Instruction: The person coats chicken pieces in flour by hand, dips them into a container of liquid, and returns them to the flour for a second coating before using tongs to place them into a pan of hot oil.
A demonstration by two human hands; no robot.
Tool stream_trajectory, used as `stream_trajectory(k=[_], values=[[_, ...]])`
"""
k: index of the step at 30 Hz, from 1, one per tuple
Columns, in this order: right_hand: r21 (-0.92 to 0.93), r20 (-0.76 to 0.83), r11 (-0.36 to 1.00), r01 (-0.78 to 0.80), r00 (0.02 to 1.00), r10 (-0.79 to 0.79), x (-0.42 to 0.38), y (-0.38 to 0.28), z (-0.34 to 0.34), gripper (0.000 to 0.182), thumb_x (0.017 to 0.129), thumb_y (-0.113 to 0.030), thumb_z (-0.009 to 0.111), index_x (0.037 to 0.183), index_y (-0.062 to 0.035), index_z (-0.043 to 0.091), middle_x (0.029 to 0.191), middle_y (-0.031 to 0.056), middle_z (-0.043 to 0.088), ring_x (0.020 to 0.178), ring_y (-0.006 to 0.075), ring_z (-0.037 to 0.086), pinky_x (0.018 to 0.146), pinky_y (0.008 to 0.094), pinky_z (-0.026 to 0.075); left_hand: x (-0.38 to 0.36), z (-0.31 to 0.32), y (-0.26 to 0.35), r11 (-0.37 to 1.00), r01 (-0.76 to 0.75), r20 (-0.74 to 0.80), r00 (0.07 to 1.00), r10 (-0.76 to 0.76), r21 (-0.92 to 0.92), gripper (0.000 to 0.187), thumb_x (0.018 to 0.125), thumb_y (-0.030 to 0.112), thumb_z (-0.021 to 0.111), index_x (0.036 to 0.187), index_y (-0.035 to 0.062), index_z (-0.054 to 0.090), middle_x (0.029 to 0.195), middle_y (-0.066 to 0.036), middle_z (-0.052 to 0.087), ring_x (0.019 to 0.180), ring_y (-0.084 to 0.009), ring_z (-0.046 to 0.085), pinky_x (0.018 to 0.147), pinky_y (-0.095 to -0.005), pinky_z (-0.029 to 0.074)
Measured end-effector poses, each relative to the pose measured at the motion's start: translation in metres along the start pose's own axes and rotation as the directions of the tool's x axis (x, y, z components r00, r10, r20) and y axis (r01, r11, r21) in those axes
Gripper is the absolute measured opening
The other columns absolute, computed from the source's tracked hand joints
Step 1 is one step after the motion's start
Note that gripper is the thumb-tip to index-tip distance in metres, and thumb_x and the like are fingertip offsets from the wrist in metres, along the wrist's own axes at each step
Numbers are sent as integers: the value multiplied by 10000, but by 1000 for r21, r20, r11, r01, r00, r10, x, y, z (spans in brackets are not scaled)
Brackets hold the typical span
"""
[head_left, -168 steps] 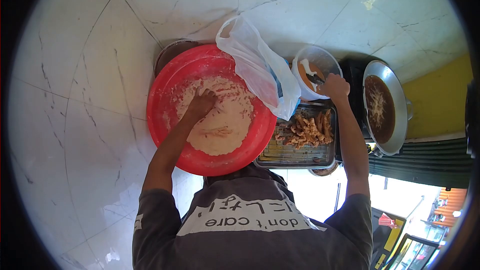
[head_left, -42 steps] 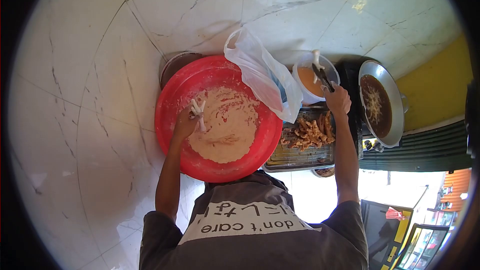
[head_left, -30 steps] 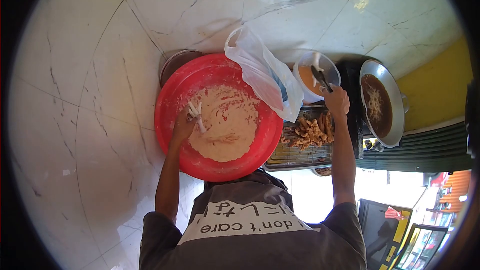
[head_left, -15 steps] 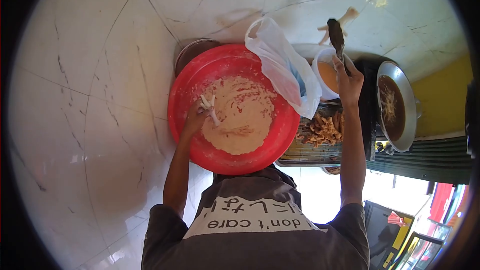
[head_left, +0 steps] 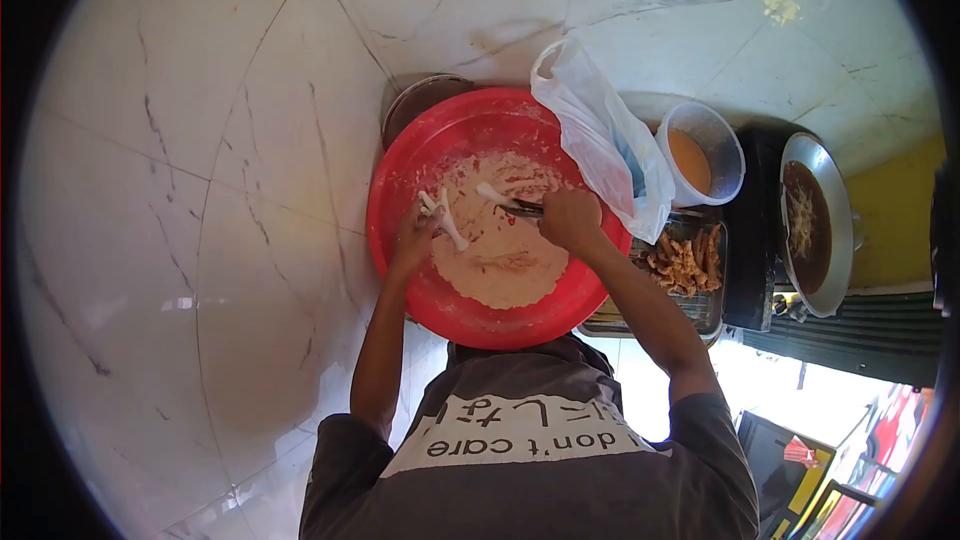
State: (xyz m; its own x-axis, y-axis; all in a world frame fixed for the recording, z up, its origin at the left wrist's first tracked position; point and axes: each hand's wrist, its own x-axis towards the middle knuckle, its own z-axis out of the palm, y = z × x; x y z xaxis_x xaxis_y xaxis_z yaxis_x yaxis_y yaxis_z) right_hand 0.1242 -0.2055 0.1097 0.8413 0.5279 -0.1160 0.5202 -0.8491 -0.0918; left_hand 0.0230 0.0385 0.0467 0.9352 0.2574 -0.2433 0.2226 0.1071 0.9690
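A wide red basin (head_left: 395,155) holds a bed of pale flour (head_left: 495,280), marked with wet reddish streaks. At its left side my left hand (head_left: 412,238) is closed on a whitish chicken foot (head_left: 457,230), whose toes stick up past my fingers. My right hand (head_left: 570,218) grips a pair of dark tongs (head_left: 526,207) over the middle of the flour. Right at the tongs' tips is another pale chicken foot (head_left: 491,194), partly in the flour.
A white plastic bag (head_left: 590,135) hangs over the basin's right rim. Beside it stand a white bucket (head_left: 735,165) of orange batter (head_left: 690,160), a tray of browned fried pieces (head_left: 690,265) and a wok (head_left: 842,230) of dark oil. Marbled tile wall (head_left: 290,120) rises behind.
My right hand has swung the tongs, with the chicken foot, from above the bucket down and left into the basin. My left hand stays in the basin with its chicken foot.
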Motion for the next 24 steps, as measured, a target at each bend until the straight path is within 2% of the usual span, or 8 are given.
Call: stream_trajectory(k=[1,7,13,16,19,21,22,24], values=[[-61,65,998,25,998,-21,1,1,8,190,705,-252,626,769,-76,659,755,130,637,729,283,639,629,397,504,-2,1,0,1000,1,-8,1000,-1,-4,298,891,143,523,1140,-14,474,991,-77,576,902,-132,567,757,-268,501],[-75,54,996,40,998,-36,1,6,26,173,682,-218,637,774,-73,659,790,121,643,776,267,639,629,389,505,5,-5,-20,996,-73,-70,995,77,57,299,901,143,504,1139,-32,464,1025,-90,557,920,-135,561,756,-272,499],[-64,112,997,51,993,-43,0,6,26,214,693,-264,648,784,-71,655,796,111,645,768,267,636,634,398,503,3,5,-7,997,-78,-45,996,76,-29,310,901,137,506,1145,-46,453,991,-93,568,879,-124,570,738,-266,495],[-48,16,998,49,999,-49,-3,8,22,249,697,-306,661,797,-78,654,787,115,644,758,270,640,632,399,503,10,3,-18,995,-95,-43,995,94,-20,283,889,127,529,1112,-40,480,953,-85,577,849,-117,571,734,-264,500],[4,76,1000,-11,997,10,-2,12,9,234,680,-273,669,801,-72,666,804,136,648,776,282,642,663,394,508,10,3,-20,989,-147,-51,988,148,16,212,869,111,561,1025,-29,532,894,-61,590,814,-101,564,725,-250,481],[102,64,994,-36,997,30,-6,15,-4,259,674,-300,679,805,-77,667,808,139,646,777,294,638,667,404,506,9,4,-14,951,-219,-52,971,235,217,130,850,91,581,923,-16,570,839,-41,593,776,-94,554,718,-241,452],[199,58,978,-62,997,51,-9,17,-8,285,668,-326,690,810,-81,668,812,143,645,777,306,634,670,413,503,9,4,-10,952,-217,-53,971,233,218,130,850,91,581,923,-16,570,839,-41,593,776,-94,554,718,-241,452],[219,113,975,-46,993,22,-8,22,-10,316,657,-355,701,829,-92,666,815,143,642,784,313,629,682,421,499,6,5,0,934,-204,-24,975,221,293,108,841,82,584,894,-11,583,816,-36,599,770,-100,554,720,-245,432]])
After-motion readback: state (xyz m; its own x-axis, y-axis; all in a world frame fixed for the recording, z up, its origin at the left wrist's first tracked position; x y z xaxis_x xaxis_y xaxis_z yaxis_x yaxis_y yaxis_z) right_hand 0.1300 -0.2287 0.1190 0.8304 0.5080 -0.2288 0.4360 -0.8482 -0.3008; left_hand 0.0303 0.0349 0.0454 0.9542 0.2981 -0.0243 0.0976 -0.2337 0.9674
